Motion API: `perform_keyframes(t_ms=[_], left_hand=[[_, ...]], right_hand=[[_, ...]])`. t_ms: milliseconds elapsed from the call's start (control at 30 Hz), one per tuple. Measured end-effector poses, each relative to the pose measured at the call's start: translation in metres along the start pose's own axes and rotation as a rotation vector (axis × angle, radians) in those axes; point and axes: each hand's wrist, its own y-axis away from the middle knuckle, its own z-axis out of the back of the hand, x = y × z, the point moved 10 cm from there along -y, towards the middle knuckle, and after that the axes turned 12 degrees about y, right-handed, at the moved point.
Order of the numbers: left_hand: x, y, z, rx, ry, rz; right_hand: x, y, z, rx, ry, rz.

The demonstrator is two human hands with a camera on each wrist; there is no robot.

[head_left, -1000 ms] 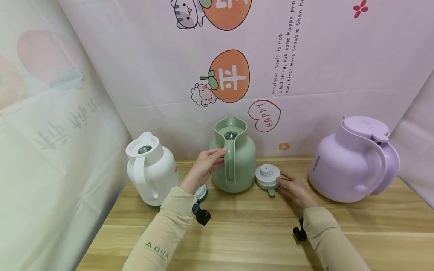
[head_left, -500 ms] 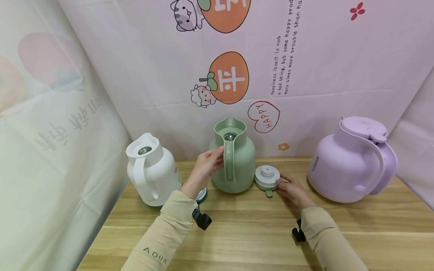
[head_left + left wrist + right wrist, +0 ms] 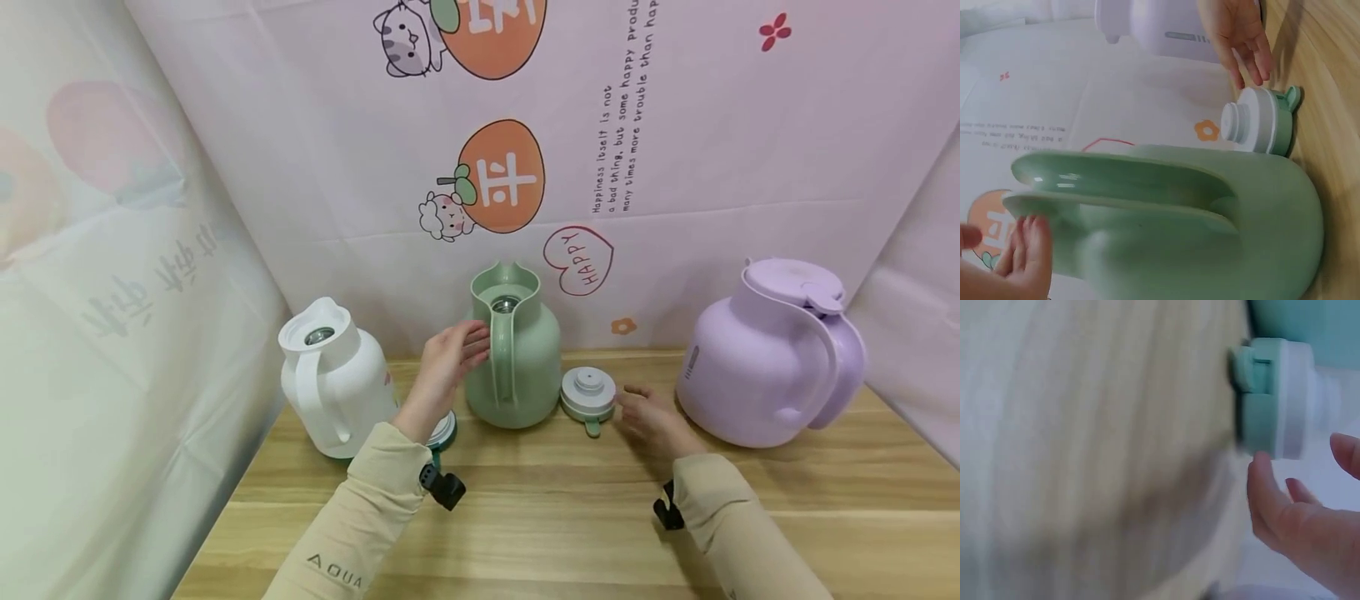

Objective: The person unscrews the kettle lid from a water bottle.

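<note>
A green thermos jug (image 3: 528, 367) stands upright with its mouth uncovered and its handle facing me. My left hand (image 3: 447, 360) is beside the handle's upper part, fingers straight, fingertips right at its edge; the left wrist view shows the thumb apart from the handle (image 3: 1141, 206). Right of the jug, the green-and-white lid (image 3: 588, 392) lies upside down on the table, its green tab toward me. My right hand (image 3: 654, 419) is just right of the lid, fingers loosely extended and fingertips close to its side, holding nothing.
On the left stands a white jug (image 3: 337, 383), uncovered, with its dark green-rimmed lid (image 3: 444, 429) partly hidden behind my left forearm. A large purple jug (image 3: 757, 367) with its lid on stands at the right. A printed cloth (image 3: 360, 167) hangs behind the wooden table (image 3: 540, 525).
My left hand has let go of the green jug's handle, its thumb lifting away. My right hand has released the lid and drawn slightly right. The view has shifted a little.
</note>
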Motion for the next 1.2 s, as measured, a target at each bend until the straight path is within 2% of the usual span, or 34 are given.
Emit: perform_keyframes(t_ms=[133,233,333,433,567,700,833,900,1067,1133,1200], left_hand=[[-0.015,0.006,0.005,-0.073,0.063,-0.131],[-0.023,0.013,0.002,-0.075,0.086,-0.206],[-0.029,0.022,-0.005,-0.056,0.117,-0.282],[-0.032,0.033,-0.018,-0.010,0.141,-0.348],[-0.028,0.045,-0.040,0.089,0.132,-0.370],[-0.015,0.053,-0.063,0.172,0.134,-0.332],[0.016,0.060,-0.083,0.229,0.165,-0.207],[0.034,0.062,-0.094,0.264,0.165,-0.134],[0.072,0.064,-0.120,0.348,0.122,-0.005],[0.084,0.063,-0.130,0.370,0.115,0.040],[0.094,0.061,-0.139,0.387,0.107,0.082]], right_hand=[[0.022,0.015,0.006,0.030,0.116,0.079],[0.043,0.033,0.011,0.055,0.232,0.193],[0.061,0.055,0.017,0.080,0.298,0.297],[0.073,0.079,0.029,0.071,0.332,0.384],[0.085,0.112,0.054,0.056,0.341,0.517],[0.096,0.138,0.087,0.021,0.308,0.638],[0.103,0.161,0.125,-0.067,0.191,0.697],[0.107,0.172,0.147,-0.117,0.065,0.730],[0.119,0.190,0.204,-0.191,-0.334,0.960],[0.120,0.192,0.226,-0.259,-0.403,1.020],[0.116,0.189,0.246,-0.347,-0.422,1.009]])
